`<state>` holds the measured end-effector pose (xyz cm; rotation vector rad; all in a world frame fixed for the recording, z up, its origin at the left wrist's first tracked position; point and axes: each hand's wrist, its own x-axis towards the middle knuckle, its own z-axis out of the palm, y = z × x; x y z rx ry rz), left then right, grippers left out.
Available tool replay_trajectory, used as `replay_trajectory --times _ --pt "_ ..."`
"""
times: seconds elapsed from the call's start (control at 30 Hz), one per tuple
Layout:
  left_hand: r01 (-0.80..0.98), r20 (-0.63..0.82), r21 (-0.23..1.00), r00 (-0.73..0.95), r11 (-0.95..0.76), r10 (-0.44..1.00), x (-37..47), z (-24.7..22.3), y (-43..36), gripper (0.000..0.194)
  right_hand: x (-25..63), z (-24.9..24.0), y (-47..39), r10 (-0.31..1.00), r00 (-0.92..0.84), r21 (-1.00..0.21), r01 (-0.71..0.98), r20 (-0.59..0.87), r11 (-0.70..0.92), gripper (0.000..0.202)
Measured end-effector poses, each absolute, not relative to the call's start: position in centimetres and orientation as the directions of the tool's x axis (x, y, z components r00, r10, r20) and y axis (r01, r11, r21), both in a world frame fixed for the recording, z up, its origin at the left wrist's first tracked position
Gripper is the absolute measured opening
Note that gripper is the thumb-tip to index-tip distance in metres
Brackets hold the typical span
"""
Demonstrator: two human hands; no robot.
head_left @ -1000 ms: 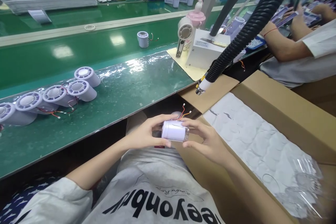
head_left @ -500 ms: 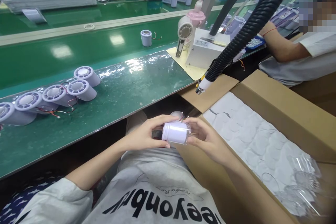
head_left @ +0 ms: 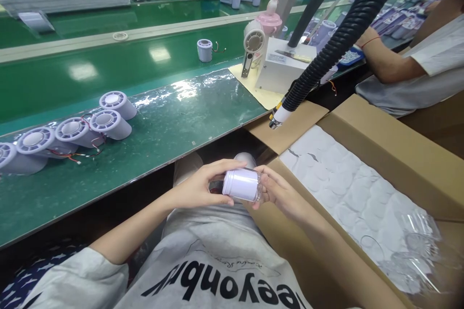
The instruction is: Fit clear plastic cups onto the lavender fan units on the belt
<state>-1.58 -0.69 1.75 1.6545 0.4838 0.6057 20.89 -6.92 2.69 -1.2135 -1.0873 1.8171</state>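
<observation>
In front of my lap I hold a lavender cylindrical fan housing point(head_left: 239, 183), lying sideways with a clear plastic cover around its right part. My left hand point(head_left: 197, 184) grips its left end between thumb and fingers. At the other end, the fingers of my right hand point(head_left: 281, 192) are closed on the clear cover. Just behind the housing a rounded grey-lavender part point(head_left: 245, 158) shows; most of it is hidden. Several similar housings with round grilles point(head_left: 113, 123) and thin wires lie on the green bench to the left.
One housing point(head_left: 205, 51) stands on the green belt. A black ribbed hose point(head_left: 326, 53) hangs over the bench edge beside a white box point(head_left: 281, 68). On my right, an open carton point(head_left: 395, 149) holds white padding and clear plastic covers point(head_left: 416, 251). A co-worker's arm point(head_left: 391, 65) is beyond.
My right fingers have shifted and drawn together at the clear end of the housing. The wires seen behind the housing no longer show. My left hand keeps its hold.
</observation>
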Motion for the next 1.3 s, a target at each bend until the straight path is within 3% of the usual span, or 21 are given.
replay_trajectory --times 0.4,0.53,0.63,0.7,0.8,0.87,0.93,1.0,1.13,1.3 --pt "-0.054 0.181 0.973 0.775 -0.223 0.606 -1.5 1.3 -0.9 0.074 20.2 2.7 -6.6 0.664 -0.474 -0.665 -0.198 -0.579 -0.720 0.063" --pt "0.038 0.091 0.982 0.769 -0.186 0.632 -1.4 2.1 -1.3 0.070 20.3 2.5 -6.5 0.565 -0.529 -0.547 -0.210 -0.633 -0.810 0.074" --pt "0.093 -0.007 0.991 0.758 -0.097 0.652 -1.3 2.9 -1.8 0.064 20.3 2.1 -6.8 0.571 -0.567 -0.591 -0.174 -0.594 -0.787 0.079" --pt "0.086 -0.058 0.996 0.743 -0.009 0.667 -1.2 3.3 -2.1 0.062 20.3 1.8 -7.2 0.699 -0.518 -0.754 -0.147 -0.493 -0.640 0.079" --pt "0.014 -0.112 0.989 0.723 0.147 0.682 -1.2 3.3 -2.3 0.060 20.6 1.5 -7.8 0.944 -0.314 -0.995 0.025 -0.097 -0.094 0.069" --pt "-0.012 -0.150 0.973 0.730 0.232 0.667 -1.3 3.2 -2.3 0.060 20.9 1.3 -8.0 0.920 -0.312 -0.925 0.217 0.236 0.311 0.063" --pt "0.003 -0.179 0.964 0.747 0.266 0.640 -1.4 3.2 -2.3 0.062 21.2 1.3 -8.2 0.843 -0.393 -0.812 0.306 0.368 0.497 0.057" --pt "0.025 -0.163 0.974 0.763 0.223 0.626 -1.6 3.3 -2.1 0.067 21.4 1.4 -8.2 0.869 -0.388 -0.853 0.293 0.306 0.432 0.052" --pt "-0.024 -0.071 0.989 0.788 0.145 0.611 -1.7 3.4 -1.9 0.075 21.3 2.0 -8.4 0.960 -0.280 -0.992 0.113 0.020 0.054 0.047" --pt "-0.003 -0.157 0.963 0.809 0.271 0.566 -1.7 2.6 -2.1 0.078 21.0 2.9 -8.7 0.966 -0.246 -0.988 0.149 -0.078 -0.042 0.046"
